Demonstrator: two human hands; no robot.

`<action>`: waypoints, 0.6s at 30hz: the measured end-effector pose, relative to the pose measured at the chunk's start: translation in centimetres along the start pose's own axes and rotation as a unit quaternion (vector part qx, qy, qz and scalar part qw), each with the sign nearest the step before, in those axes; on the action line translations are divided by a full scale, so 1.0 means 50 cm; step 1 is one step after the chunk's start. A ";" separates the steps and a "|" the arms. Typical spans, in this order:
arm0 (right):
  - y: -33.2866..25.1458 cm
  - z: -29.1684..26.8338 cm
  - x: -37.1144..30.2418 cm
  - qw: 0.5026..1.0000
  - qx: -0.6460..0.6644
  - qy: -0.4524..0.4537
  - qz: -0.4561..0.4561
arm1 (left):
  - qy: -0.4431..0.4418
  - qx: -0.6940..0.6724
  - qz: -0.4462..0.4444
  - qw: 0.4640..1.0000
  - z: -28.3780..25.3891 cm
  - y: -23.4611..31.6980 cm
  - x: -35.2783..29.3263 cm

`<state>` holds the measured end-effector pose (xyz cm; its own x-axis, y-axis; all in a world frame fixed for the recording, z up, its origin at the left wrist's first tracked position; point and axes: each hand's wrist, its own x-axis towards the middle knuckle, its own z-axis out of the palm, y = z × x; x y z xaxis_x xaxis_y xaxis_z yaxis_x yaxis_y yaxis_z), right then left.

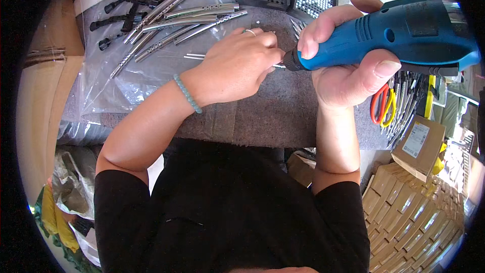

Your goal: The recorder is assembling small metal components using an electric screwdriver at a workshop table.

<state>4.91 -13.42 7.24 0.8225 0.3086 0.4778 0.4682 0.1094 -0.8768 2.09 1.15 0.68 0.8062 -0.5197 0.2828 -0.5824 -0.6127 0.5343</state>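
Observation:
My right hand [348, 65] is wrapped round a blue cordless screwdriver [364, 38], which lies nearly level with its black nose pointing left. At that nose, my left hand [237, 63] is closed with its fingers pinched together. A short silvery piece shows between those fingertips and the screwdriver's nose; the rest is hidden by the hand. Thin metal rods [194, 56] show just left of the left hand, and I cannot tell whether it grips them. Several shiny perforated metal tubes [177, 23] lie on a clear plastic bag [96, 91] beyond my left wrist.
Black clip-like parts [134, 12] lie at the far left. Two black trays [260, 2] of small round pieces stand at the back. Red-handled and yellow-handled pliers [381, 106] lie right of my right wrist. A small carton [419, 144] sits on stacked cardboard pieces [409, 207] at lower right.

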 end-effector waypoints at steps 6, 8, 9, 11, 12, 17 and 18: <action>0.006 -0.003 0.001 0.999 0.014 -0.022 0.026 | 0.012 0.004 0.009 1.000 0.004 -0.005 0.001; 0.025 -0.012 -0.005 0.999 0.037 0.003 0.029 | 0.005 0.008 0.008 1.000 0.001 -0.002 0.003; 0.031 -0.015 -0.007 0.997 0.061 0.027 0.032 | 0.006 0.009 0.011 1.000 0.000 -0.001 0.004; 0.025 -0.009 -0.007 0.998 0.050 0.016 0.040 | 0.006 0.012 0.014 1.000 0.000 -0.002 0.005; 0.022 -0.005 -0.007 0.998 0.038 0.006 0.049 | 0.009 0.008 0.015 1.000 0.003 -0.004 0.004; 0.030 -0.002 -0.004 0.991 0.135 -0.002 0.019 | 0.021 0.004 0.017 1.000 0.003 -0.008 0.000; 0.028 -0.005 0.003 0.998 0.059 -0.014 0.035 | 0.018 0.001 0.015 1.000 0.003 -0.013 0.003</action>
<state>5.76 -13.48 6.10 0.8419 0.3448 0.4151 0.3672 0.1976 -0.9089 2.58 1.37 0.25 0.7912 -0.5165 0.3275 -0.6070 -0.5980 0.5234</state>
